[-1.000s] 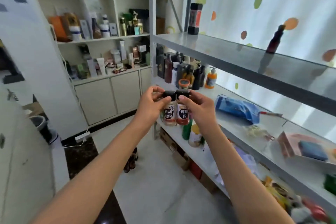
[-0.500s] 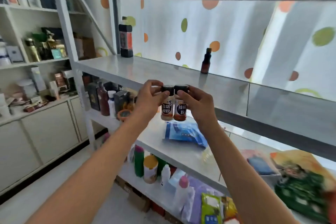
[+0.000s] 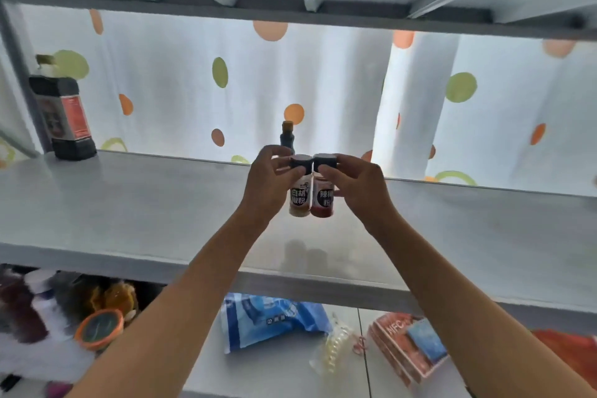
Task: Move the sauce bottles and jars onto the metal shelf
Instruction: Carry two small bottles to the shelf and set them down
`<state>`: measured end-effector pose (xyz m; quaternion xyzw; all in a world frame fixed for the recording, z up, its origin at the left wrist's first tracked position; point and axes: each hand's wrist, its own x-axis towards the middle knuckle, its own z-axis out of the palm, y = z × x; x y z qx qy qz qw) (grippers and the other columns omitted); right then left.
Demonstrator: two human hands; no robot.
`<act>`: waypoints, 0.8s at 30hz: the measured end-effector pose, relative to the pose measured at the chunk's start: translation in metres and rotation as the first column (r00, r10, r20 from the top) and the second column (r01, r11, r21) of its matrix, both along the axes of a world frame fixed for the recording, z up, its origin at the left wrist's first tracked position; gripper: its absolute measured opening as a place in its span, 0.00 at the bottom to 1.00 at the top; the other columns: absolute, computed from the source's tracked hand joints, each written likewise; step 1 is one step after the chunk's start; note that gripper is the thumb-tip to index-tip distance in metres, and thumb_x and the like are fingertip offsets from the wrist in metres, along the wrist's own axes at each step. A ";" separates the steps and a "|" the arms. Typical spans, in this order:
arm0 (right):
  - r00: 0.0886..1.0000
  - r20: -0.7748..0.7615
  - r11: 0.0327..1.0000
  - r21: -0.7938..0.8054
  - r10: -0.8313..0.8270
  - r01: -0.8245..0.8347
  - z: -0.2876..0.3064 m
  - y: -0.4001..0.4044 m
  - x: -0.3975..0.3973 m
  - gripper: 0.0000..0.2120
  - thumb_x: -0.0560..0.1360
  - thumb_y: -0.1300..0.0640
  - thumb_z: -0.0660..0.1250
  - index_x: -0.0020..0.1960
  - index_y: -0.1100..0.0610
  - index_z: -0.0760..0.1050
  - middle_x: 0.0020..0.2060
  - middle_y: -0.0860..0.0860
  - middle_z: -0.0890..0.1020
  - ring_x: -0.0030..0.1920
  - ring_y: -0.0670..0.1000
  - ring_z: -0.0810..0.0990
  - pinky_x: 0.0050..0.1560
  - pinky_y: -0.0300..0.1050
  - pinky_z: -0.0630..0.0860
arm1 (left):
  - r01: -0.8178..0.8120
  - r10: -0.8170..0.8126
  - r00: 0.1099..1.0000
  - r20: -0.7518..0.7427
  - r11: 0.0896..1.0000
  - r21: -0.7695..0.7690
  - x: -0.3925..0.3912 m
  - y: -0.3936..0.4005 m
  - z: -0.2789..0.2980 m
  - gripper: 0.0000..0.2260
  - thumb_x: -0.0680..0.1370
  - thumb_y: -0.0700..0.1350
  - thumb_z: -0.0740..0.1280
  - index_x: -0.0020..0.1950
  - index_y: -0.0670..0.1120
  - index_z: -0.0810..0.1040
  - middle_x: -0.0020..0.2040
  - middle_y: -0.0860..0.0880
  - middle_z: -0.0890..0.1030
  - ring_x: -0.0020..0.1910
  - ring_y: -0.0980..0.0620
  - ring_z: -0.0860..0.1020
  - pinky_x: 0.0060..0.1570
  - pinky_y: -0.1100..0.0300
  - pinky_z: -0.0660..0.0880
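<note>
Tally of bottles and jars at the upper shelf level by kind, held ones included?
Spice jars, held over the metal shelf: 2, pale one in left hand, red one in right hand
Large dark bottle: 1
Small dark bottle: 1
Total: 4

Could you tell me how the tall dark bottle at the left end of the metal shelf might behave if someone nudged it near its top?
The tall dark bottle stands upright and looks tall for its base, so a high push would probably tip it rather than slide it. Its dark, seemingly full body suggests some weight. The metal shelf looks smooth and glossy, so a low push would likely slide it.
</note>
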<state>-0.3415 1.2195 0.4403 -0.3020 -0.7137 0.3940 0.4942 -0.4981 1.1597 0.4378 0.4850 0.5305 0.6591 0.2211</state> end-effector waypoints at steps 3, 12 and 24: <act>0.998 0.008 0.997 -0.033 -0.064 0.064 -0.010 0.035 0.004 0.08 0.74 0.57 0.73 0.51 0.48 0.84 0.44 0.48 0.87 0.46 0.51 0.86 0.53 0.61 0.81 | 0.012 -0.014 0.998 -0.055 0.999 -0.047 0.005 0.040 -0.003 0.17 0.75 0.37 0.71 0.62 0.42 0.72 0.52 0.48 0.81 0.49 0.55 0.81 0.46 0.63 0.77; 0.972 0.178 0.986 -0.030 -0.154 0.162 -0.031 0.108 -0.004 0.09 0.72 0.53 0.73 0.52 0.53 0.83 0.43 0.49 0.86 0.46 0.48 0.84 0.54 0.55 0.80 | -0.031 0.018 0.994 -0.106 0.992 -0.125 0.006 0.111 -0.028 0.15 0.76 0.37 0.70 0.61 0.43 0.73 0.56 0.46 0.79 0.56 0.51 0.79 0.57 0.57 0.75; 0.953 0.300 0.993 -0.090 -0.043 0.074 -0.038 0.140 0.002 0.16 0.67 0.57 0.78 0.52 0.56 0.79 0.40 0.53 0.85 0.44 0.55 0.85 0.52 0.58 0.81 | -0.106 0.072 0.932 -0.356 0.991 -0.077 -0.005 0.124 -0.044 0.24 0.70 0.36 0.76 0.62 0.49 0.72 0.49 0.53 0.78 0.45 0.63 0.77 0.37 0.76 0.72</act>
